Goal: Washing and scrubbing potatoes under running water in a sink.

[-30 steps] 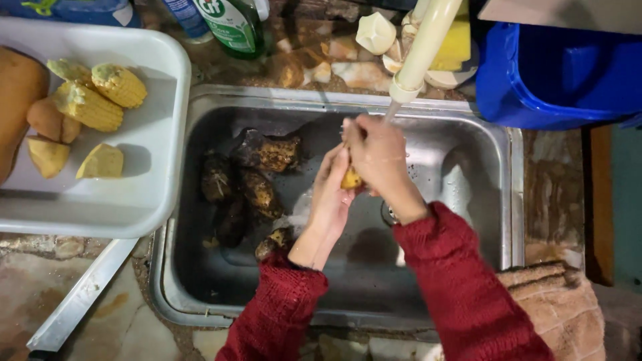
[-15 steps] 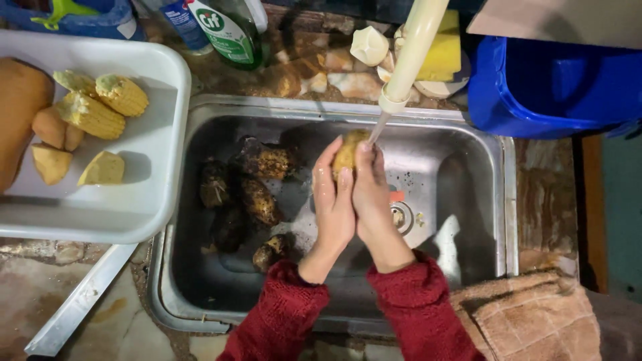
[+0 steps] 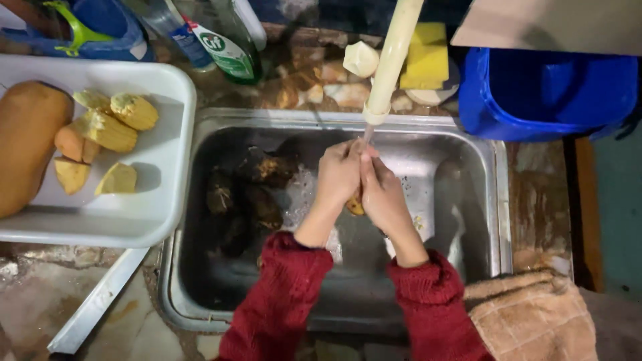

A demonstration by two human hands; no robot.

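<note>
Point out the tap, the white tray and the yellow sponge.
tap (image 3: 391,57), head view, middle of the cream spout
white tray (image 3: 164,170), head view, bare floor near its right rim
yellow sponge (image 3: 428,57), head view, centre of its top face

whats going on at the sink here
A person in red sleeves holds a small yellowish piece of vegetable between the left hand and the right hand, under the cream tap over the metal sink. Dark, unwashed pieces lie in the basin to the left. A white tray beside the sink holds cleaned yellow and orange pieces.
</note>
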